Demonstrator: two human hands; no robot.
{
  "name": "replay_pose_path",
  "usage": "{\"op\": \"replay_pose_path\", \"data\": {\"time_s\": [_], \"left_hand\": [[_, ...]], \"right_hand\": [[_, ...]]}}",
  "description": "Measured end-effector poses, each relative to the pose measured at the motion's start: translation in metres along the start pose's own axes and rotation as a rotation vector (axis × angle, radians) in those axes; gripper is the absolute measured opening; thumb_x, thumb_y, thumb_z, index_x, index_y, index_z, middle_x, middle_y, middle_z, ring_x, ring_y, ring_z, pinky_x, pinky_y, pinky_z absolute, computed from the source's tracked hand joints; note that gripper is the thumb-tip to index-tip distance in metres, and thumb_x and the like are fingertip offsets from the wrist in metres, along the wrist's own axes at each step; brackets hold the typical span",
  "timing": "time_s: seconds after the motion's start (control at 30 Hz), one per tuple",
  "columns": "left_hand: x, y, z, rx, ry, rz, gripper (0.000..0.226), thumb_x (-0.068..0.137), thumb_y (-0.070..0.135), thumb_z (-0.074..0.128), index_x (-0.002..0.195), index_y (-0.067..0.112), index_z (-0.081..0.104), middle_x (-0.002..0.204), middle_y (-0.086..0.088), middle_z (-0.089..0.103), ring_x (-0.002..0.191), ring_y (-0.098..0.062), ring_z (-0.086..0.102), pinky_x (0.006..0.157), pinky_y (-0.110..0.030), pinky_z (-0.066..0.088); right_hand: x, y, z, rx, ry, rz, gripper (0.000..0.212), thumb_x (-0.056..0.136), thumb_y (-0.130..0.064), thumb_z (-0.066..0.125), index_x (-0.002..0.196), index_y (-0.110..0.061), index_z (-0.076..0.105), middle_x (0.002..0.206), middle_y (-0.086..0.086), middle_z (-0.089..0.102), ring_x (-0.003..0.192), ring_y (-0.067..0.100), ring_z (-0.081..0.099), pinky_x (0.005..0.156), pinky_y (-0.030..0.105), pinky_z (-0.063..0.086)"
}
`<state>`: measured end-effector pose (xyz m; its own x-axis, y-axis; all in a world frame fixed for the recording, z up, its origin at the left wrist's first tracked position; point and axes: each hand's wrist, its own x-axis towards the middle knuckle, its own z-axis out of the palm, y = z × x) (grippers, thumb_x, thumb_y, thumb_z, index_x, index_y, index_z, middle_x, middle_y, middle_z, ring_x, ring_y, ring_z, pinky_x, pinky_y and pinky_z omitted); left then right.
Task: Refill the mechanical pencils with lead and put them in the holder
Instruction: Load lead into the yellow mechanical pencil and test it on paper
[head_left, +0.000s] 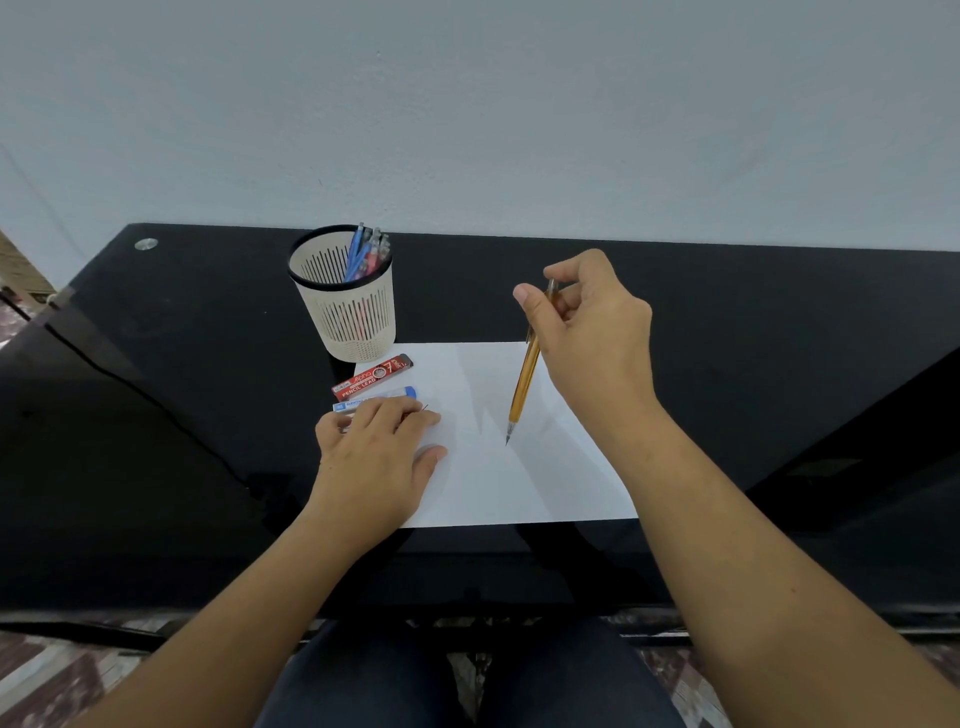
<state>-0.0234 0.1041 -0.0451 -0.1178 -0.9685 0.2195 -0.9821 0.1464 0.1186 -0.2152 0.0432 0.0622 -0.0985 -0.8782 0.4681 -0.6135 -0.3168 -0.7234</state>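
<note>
A pale grey wall (467, 104) rises behind a glossy black desk (753, 322), where a seated person in dark trousers (363, 686) reaches both bare forearms over the near edge. A white sheet of paper (483, 483) lies flat at the middle of the desk. At its far left corner stands the holder (358, 322), a beige slotted cup with a black rim, upright. It holds a cluster of blue and red mechanical pencils (366, 252) that lean against its right side; their number cannot be counted.

The right hand (597, 322) is raised over the sheet's far right part. Its thumb and curled fingers grip the top end of 1 orange mechanical pencil (524, 384), which hangs steeply with its tip pointing down at the paper, well apart from the holder. The left hand (371, 452) lies palm down on the sheet's left edge, thumb stretched out on the paper, fingers bent over the near end of a clear lead tube (384, 396) with a blue cap; whether they pinch anything cannot be told.

A red lead case (371, 378) lies just beyond that tube, near the holder's foot. A black cable (130, 384) crosses the desk's left side, and 1 small silver disc (146, 243) sits at the far left corner.
</note>
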Motion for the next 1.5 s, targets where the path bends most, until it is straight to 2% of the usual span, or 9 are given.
{"op": "replay_pose_path", "data": {"time_s": [0.13, 0.3, 0.47, 0.63, 0.7, 0.8, 1.03, 1.33, 1.5], "left_hand": [[0.000, 0.000, -0.001, -0.002, -0.014, -0.006, 0.052, 0.088, 0.050, 0.027, 0.118, 0.029, 0.063, 0.123, 0.010, 0.057, 0.118, -0.015, 0.051, 0.092, -0.047, 0.033], [0.000, 0.000, -0.001, -0.005, -0.027, -0.012, 0.055, 0.087, 0.052, 0.023, 0.121, 0.031, 0.061, 0.126, 0.011, 0.055, 0.121, -0.014, 0.048, 0.095, -0.047, 0.030], [0.000, 0.000, -0.003, -0.008, -0.039, -0.010, 0.053, 0.088, 0.051, 0.026, 0.120, 0.030, 0.062, 0.124, 0.010, 0.057, 0.119, -0.015, 0.050, 0.094, -0.049, 0.033], [-0.001, -0.002, -0.006, -0.020, 0.055, 0.021, 0.036, 0.089, 0.043, 0.054, 0.120, 0.027, 0.062, 0.123, 0.010, 0.058, 0.118, -0.012, 0.051, 0.096, -0.043, 0.027], [-0.003, -0.005, -0.009, -0.026, 0.116, 0.014, 0.036, 0.087, 0.045, 0.055, 0.118, 0.027, 0.062, 0.122, 0.011, 0.058, 0.115, -0.010, 0.050, 0.094, -0.039, 0.024], [-0.003, -0.012, -0.018, -0.030, 0.169, -0.015, 0.040, 0.083, 0.048, 0.053, 0.116, 0.027, 0.063, 0.121, 0.011, 0.059, 0.113, -0.011, 0.050, 0.092, -0.038, 0.023], [0.001, -0.027, -0.040, 0.008, 0.133, -0.104, 0.043, 0.080, 0.035, 0.070, 0.121, 0.025, 0.062, 0.123, 0.005, 0.060, 0.115, -0.017, 0.051, 0.092, -0.041, 0.026], [0.018, -0.054, -0.074, 0.028, 0.185, -0.174, 0.043, 0.082, 0.040, 0.068, 0.122, 0.030, 0.058, 0.127, 0.008, 0.056, 0.121, -0.015, 0.045, 0.095, -0.039, 0.024], [0.024, -0.075, -0.088, 0.033, 0.213, -0.195, 0.042, 0.084, 0.041, 0.065, 0.124, 0.031, 0.058, 0.129, 0.008, 0.056, 0.124, -0.016, 0.045, 0.098, -0.042, 0.024]], "right_hand": [[0.000, -0.002, -0.002, 0.018, -0.014, 0.012, 0.028, 0.086, -0.037, 0.066, 0.105, -0.020, 0.054, 0.070, -0.010, 0.057, 0.063, 0.005, 0.061, 0.059, 0.007, 0.048], [-0.001, 0.000, -0.002, -0.016, -0.024, -0.001, 0.026, 0.088, -0.035, 0.065, 0.103, -0.016, 0.056, 0.069, -0.008, 0.056, 0.063, 0.008, 0.060, 0.061, 0.018, 0.052], [-0.002, 0.001, -0.003, -0.007, -0.022, -0.019, 0.025, 0.088, -0.036, 0.065, 0.103, -0.018, 0.055, 0.068, -0.008, 0.056, 0.062, 0.008, 0.059, 0.059, 0.014, 0.050], [-0.005, 0.002, -0.010, 0.072, -0.051, -0.015, 0.023, 0.089, -0.033, 0.064, 0.109, -0.023, 0.057, 0.074, -0.011, 0.057, 0.068, 0.002, 0.060, 0.064, 0.014, 0.052], [-0.007, 0.005, -0.014, 0.154, -0.049, 0.033, 0.010, 0.088, -0.027, 0.067, 0.094, -0.023, 0.060, 0.078, -0.009, 0.061, 0.072, 0.007, 0.063, 0.066, 0.023, 0.056], [-0.012, 0.014, -0.021, 0.207, -0.053, 0.101, 0.010, 0.086, -0.019, 0.068, 0.084, -0.025, 0.060, 0.081, -0.009, 0.064, 0.079, 0.007, 0.064, 0.068, 0.021, 0.053], [-0.029, 0.030, -0.010, 0.237, -0.099, 0.292, 0.015, 0.085, -0.017, 0.070, 0.090, -0.027, 0.061, 0.089, -0.014, 0.064, 0.089, 0.008, 0.064, 0.069, 0.018, 0.052], [0.020, -0.032, 0.022, 0.508, -0.044, 0.116, 0.026, 0.085, -0.016, 0.070, 0.106, -0.024, 0.057, 0.093, -0.004, 0.067, 0.087, 0.013, 0.067, 0.081, 0.031, 0.057], [0.047, -0.064, 0.058, 0.462, -0.120, 0.045, 0.033, 0.084, -0.026, 0.071, 0.107, -0.028, 0.048, 0.090, -0.007, 0.067, 0.078, 0.002, 0.066, 0.071, 0.018, 0.054]]}}
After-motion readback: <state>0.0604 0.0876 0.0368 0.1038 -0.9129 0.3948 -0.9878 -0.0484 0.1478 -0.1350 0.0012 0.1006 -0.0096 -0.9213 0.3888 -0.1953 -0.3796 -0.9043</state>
